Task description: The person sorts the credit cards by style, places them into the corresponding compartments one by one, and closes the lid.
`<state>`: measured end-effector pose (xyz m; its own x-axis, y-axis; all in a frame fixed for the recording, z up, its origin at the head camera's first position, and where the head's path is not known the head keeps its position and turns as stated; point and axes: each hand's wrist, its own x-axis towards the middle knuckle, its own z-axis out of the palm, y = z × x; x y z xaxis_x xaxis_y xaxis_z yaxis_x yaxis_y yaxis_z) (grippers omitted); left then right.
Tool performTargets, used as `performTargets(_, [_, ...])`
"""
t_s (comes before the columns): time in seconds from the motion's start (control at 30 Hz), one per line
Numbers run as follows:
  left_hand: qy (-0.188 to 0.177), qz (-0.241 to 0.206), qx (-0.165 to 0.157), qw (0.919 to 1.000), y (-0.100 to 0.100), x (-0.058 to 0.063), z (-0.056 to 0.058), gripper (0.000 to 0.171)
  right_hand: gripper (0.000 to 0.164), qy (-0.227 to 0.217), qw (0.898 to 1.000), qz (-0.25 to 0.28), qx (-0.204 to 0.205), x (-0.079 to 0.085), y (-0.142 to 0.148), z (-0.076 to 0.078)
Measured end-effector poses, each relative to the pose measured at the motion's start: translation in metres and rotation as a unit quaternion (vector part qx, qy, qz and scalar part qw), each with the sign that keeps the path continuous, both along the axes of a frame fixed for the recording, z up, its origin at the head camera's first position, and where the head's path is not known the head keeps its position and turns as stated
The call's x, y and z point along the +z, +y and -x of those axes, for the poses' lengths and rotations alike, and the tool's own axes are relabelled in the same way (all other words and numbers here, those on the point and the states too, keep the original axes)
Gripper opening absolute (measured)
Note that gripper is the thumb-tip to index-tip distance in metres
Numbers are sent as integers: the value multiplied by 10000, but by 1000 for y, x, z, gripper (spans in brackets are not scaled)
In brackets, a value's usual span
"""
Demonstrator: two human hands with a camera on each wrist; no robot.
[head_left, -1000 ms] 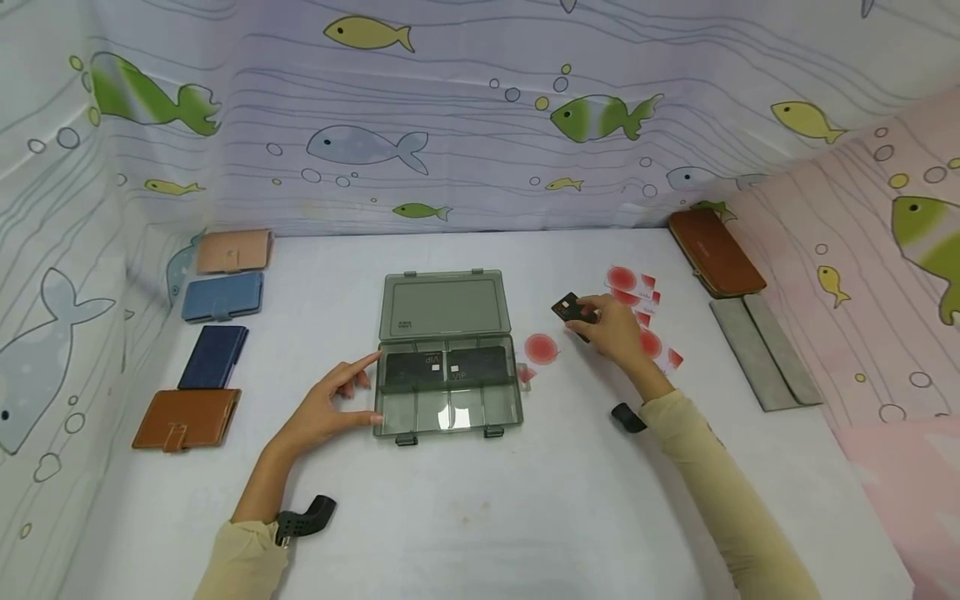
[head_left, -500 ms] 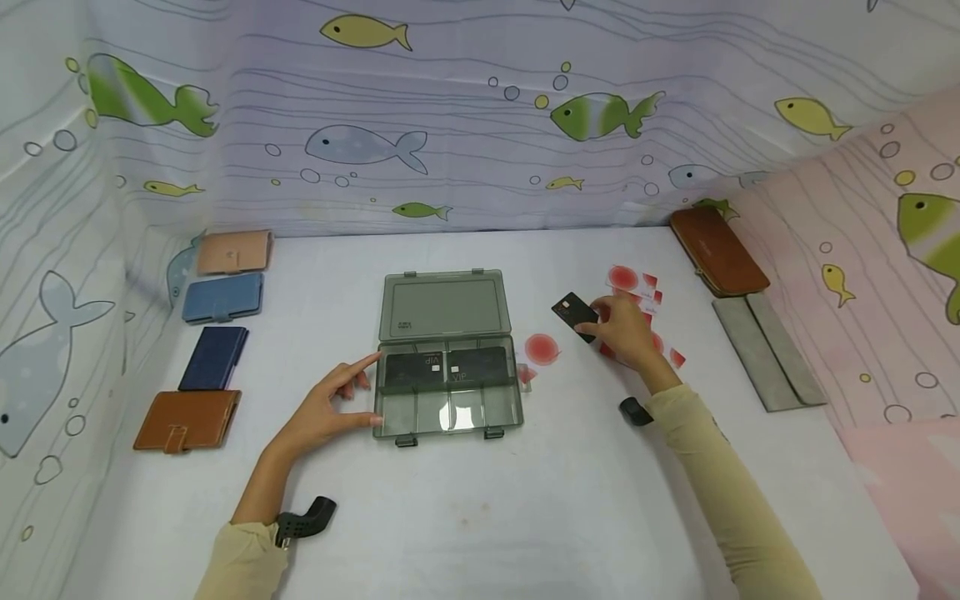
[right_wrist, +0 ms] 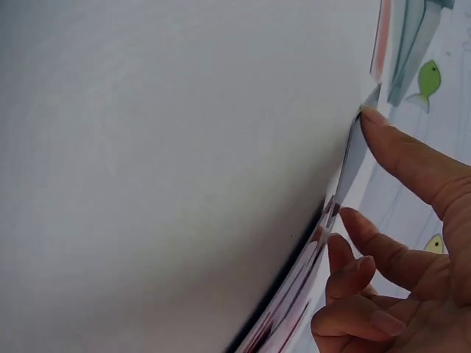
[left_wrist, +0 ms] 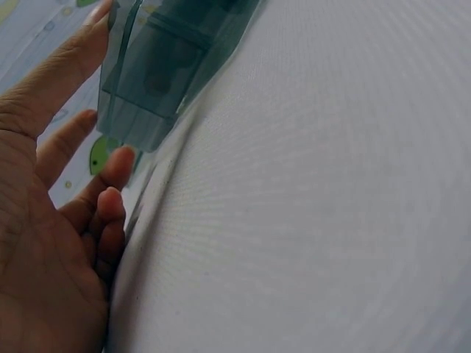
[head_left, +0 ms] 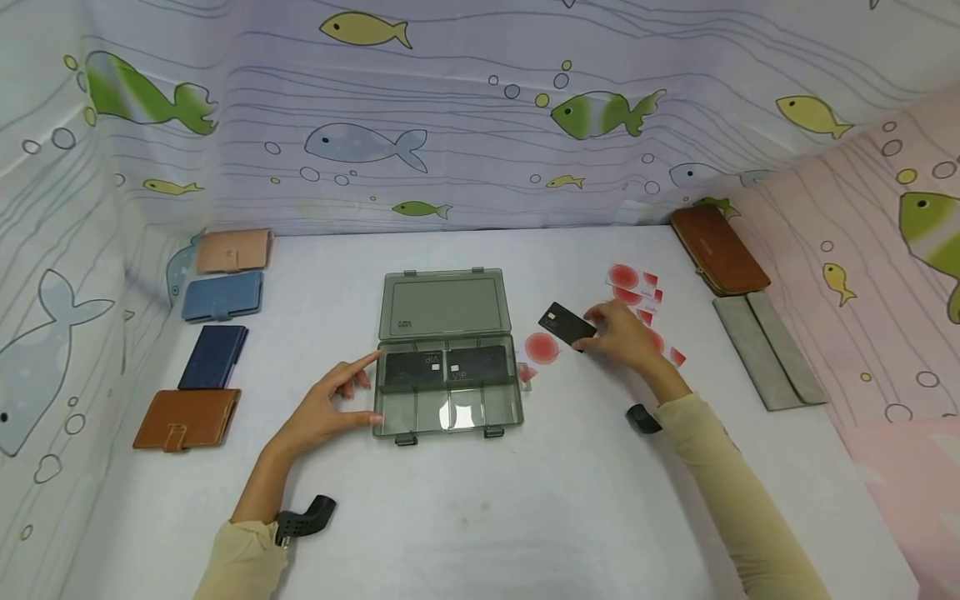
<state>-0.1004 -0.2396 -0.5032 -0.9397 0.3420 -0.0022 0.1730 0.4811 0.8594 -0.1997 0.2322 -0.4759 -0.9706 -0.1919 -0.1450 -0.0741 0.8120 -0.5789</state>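
My right hand [head_left: 622, 336] pinches a black bank-style card [head_left: 562, 323] by its right end, thumb and fingertips at its edges; the card's chip end points left. In the right wrist view the card [right_wrist: 356, 147] shows edge-on by the thumb. My left hand [head_left: 326, 412] rests at the left side of a translucent green divided box [head_left: 431, 417], index fingertip and thumb spread along that side, other fingers loosely bent. The box's lid [head_left: 446, 307] lies tipped back. Two black VIP cards, a left one [head_left: 412, 367] and a right one [head_left: 480, 365], lie in its back compartments.
Red-and-white cards [head_left: 624, 277] overlap beyond my right hand, and another with a red circle [head_left: 542, 348] lies beside the box. Several wallets [head_left: 187, 418] line the left. A brown wallet [head_left: 720, 250] and a grey pouch [head_left: 768, 350] lie at right.
My right hand has shifted slightly right and toward me. The black card has turned and come down nearer the red-circle card, more of it showing. The left hand and box stay put.
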Motion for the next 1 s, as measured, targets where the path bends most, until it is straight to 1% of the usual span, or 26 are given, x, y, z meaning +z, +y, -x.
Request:
performTargets(0.13, [-8,-16,17,10000,0,2,0,89,53,-85,10000,-7,12,1,3,-2])
performTargets(0.3, [42,-61,2,10000,0,1,0,88,52,-133,9995,294,-31,1,3,-3])
performTargets(0.4, [55,-67,-13,10000,0,0,0,88,52,-98,9991,383,-139,0,3,-3])
performTargets(0.47, [53,-68,-18,10000,0,0,0,88,49,-48,9980,573,-262,-2,4,-5])
performTargets(0.53, [49,-59,-19,10000,-1,-1,0,89,44,43,9952,898,-397,-4,5,-5])
performTargets(0.6, [38,-65,-14,10000,0,0,0,89,38,18,9901,1278,-583,-5,7,-7])
performTargets(0.67, [49,-57,-15,10000,0,0,0,89,34,-115,9832,1614,-848,-4,8,-8])
performTargets(0.77, [42,-63,-8,10000,0,1,-1,89,31,-399,9715,1944,-1294,4,8,-11])
performTargets(0.83, [36,-66,-8,10000,0,1,-1,89,32,-518,9612,2227,-1542,11,5,-12])
performTargets(1.0, [17,-83,-12,10000,0,0,-1,89,38,-732,9424,2753,-1753,26,-5,-14])
